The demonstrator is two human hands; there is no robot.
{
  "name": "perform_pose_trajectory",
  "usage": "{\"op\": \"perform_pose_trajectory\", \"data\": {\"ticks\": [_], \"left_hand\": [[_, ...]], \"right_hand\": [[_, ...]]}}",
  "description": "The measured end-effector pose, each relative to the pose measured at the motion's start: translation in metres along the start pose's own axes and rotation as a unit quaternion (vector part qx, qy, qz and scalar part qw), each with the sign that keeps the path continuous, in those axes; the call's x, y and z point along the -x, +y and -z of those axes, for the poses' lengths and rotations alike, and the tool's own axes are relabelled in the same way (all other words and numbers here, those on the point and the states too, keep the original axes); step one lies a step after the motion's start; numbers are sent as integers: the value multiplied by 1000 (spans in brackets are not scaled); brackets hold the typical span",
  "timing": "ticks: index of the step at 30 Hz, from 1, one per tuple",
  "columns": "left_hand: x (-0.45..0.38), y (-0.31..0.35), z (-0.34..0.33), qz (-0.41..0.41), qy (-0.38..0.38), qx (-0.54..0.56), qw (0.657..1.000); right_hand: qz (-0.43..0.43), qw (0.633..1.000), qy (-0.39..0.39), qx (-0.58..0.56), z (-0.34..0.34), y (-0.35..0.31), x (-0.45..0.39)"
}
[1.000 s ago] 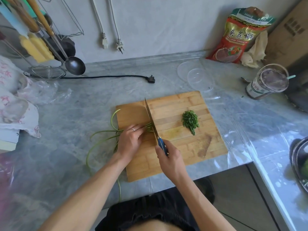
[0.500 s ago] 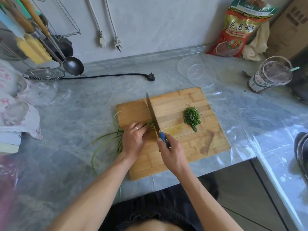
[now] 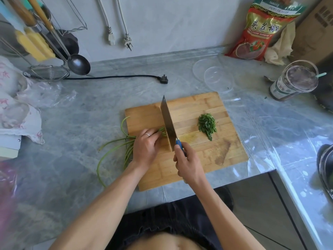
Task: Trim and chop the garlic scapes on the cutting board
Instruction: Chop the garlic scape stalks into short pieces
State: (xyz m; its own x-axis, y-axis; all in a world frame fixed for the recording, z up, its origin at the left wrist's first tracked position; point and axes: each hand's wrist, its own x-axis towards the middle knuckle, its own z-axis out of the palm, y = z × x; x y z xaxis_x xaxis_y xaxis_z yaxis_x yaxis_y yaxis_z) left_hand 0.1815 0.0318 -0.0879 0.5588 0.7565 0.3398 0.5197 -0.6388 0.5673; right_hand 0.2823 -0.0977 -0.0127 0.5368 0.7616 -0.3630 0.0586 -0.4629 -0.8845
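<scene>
While the garlic scapes [image 3: 163, 131] are lying bunched across the cutting board [image 3: 198, 159], the left hand [image 3: 146, 148] is pinning them with curled fingers and the right hand [image 3: 187, 163] is gripping the knife [image 3: 168, 123]. Fingertips are best tucked back, advancing evenly; cut pieces [image 3: 207, 125] are lying right of the blade.

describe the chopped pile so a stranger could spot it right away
Find the wooden board on the grey counter. Right of the knife, alone on bare wood, lies the chopped pile: a small heap of short green bits, unlike the long uncut scapes trailing off the board's left edge.
</scene>
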Motion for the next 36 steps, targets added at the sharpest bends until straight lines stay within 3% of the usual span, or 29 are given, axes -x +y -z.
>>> {"op": "perform_pose_trajectory", "data": {"ticks": [9, 17, 25, 29, 36], "left_hand": [[3, 20, -6, 117, 24, 33, 992], [-5, 3, 10, -26, -46, -30, 998], [-10, 12, 10, 99, -19, 62, 993], [-10, 14, 8, 115, -18, 94, 989], [-13, 11, 6, 131, -47, 87, 986]], "right_hand": [[12, 1000, -15, -20, -16, -2, 3], [-29, 998, -48, -28, 1, -17, -11], [-37, 996, -78, 17, 6, -17, -4], [-20, 997, -69, 38, 4, -17, -6], [-71, 993, -89, -14, 9, -18, -9]]}}
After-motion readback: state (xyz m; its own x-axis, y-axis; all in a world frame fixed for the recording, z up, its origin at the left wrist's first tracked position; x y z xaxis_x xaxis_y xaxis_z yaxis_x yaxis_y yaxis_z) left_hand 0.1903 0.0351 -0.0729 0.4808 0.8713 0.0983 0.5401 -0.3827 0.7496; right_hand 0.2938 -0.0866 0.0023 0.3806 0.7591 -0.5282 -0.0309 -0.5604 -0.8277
